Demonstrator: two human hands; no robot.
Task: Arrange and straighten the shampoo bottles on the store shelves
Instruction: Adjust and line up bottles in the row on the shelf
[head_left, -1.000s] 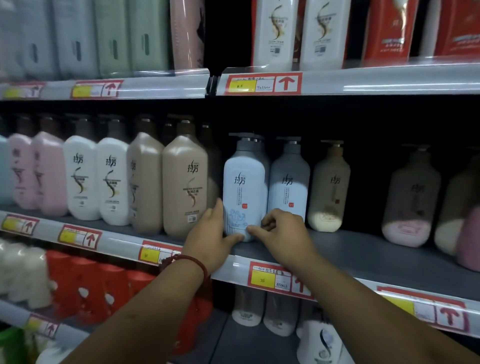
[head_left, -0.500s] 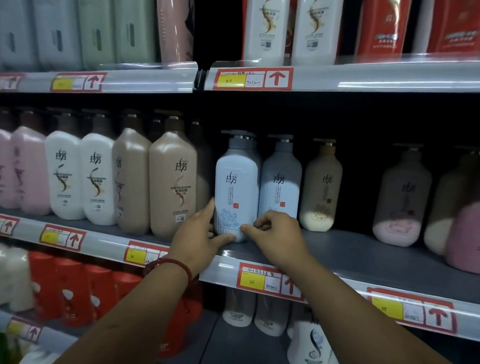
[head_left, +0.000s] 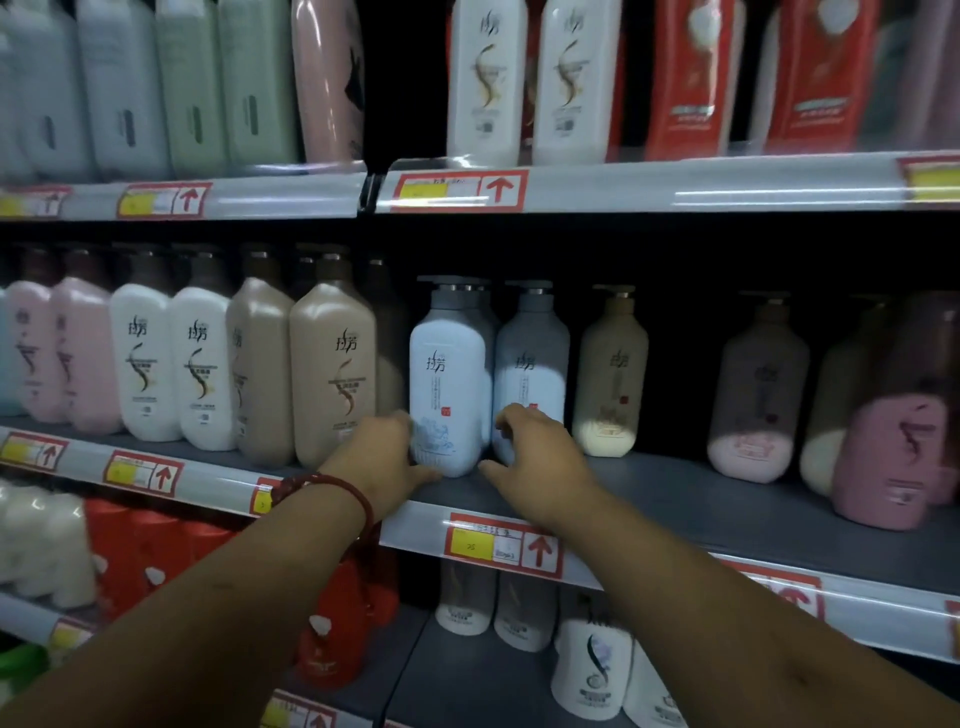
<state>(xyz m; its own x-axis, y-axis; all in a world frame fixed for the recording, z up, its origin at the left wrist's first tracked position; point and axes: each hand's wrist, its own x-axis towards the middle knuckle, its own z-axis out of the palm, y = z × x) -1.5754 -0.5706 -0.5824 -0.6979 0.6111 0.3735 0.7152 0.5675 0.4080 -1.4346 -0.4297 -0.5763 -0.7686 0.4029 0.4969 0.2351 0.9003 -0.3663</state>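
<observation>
Counting the middle shelf (head_left: 727, 499) from the left, the front row holds 2 pink bottles (head_left: 62, 358), 2 white bottles (head_left: 145, 374), 2 tan bottles (head_left: 332, 379), 1 blue bottle (head_left: 447, 364), 1 grey bottle (head_left: 530, 353) and 1 cream bottle (head_left: 613, 374). Further right there are 3 more bottles, too blurred to class. Other bottles stand behind the tan pair, but their number cannot be told.

The blue bottle stands upright near the middle of the shelf, just right of the tan pair. It touches or nearly touches the grey bottle and sits nearer the front edge than the grey one. Its long axis is vertical, its pump is on top with the nozzle pointing left, and its label faces outward. The grey bottle is also upright, with its label outward and its nozzle pointing left. The cream bottle is upright and set apart from the grey one.

2 hands are at the blue bottle's base. The left hand (head_left: 384, 457), with 1 red bracelet (head_left: 332, 488) at the wrist, grasps the bottle low on its left side, the thumb lying along the front foot. The right hand (head_left: 540, 457) has its fingers curled against the grey bottle's lower front, and its thumb reaches toward the blue bottle's right foot. Whether this hand grasps either bottle cannot be told.

1 price tag (head_left: 504, 543) is on the shelf edge directly below the hands.
</observation>
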